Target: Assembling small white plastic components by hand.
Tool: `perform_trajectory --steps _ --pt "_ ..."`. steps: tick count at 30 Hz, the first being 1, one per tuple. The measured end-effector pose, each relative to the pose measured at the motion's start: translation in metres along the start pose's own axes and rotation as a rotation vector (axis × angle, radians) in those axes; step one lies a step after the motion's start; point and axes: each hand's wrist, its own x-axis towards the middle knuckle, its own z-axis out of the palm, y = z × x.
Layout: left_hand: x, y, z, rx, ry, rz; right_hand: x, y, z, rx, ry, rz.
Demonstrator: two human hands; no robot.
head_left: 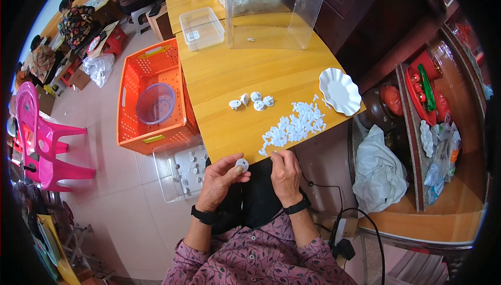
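Just off the near edge of the yellow wooden table [219, 123], my left hand [219, 179] pinches a small round white plastic part [242, 165] with a dark spot on its face. To its right, my right hand [286, 175] is closed, thumb and fingertips pressed together at the table edge. Whatever small thing they may hold is too tiny to make out. Beyond it spreads a loose pile of small white plastic pieces [295, 126]. Several similar round white parts [259, 101] sit farther back, left of the pile.
A white scalloped dish [339, 91] stands at the table's right edge. Clear plastic bins [202, 28] are at the back. An orange crate [148, 135] holding a purple-tinted bowl [156, 103] is on the left, beside a clear tray of round parts [168, 180]. Black cables [365, 213] hang at right.
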Motion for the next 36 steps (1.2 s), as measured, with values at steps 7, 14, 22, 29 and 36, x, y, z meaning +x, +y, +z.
perform_trajectory --steps 7,14,22,29,36 --pt "-0.001 0.001 0.002 -0.023 -0.008 -0.014 0.001 -0.005 -0.002 0.124 0.089 0.102" --pt "-0.003 0.002 0.005 -0.069 -0.027 -0.035 -0.004 -0.019 -0.013 1.017 0.053 0.729" --pt "-0.005 0.002 0.008 -0.186 -0.119 -0.006 0.001 -0.036 -0.029 1.178 -0.043 0.822" --pt "-0.006 0.001 0.007 -0.187 -0.132 0.008 -0.001 -0.053 -0.032 1.213 -0.094 0.752" --pt "-0.006 -0.004 0.002 -0.222 -0.182 0.024 -0.006 -0.054 -0.021 1.119 -0.032 0.585"
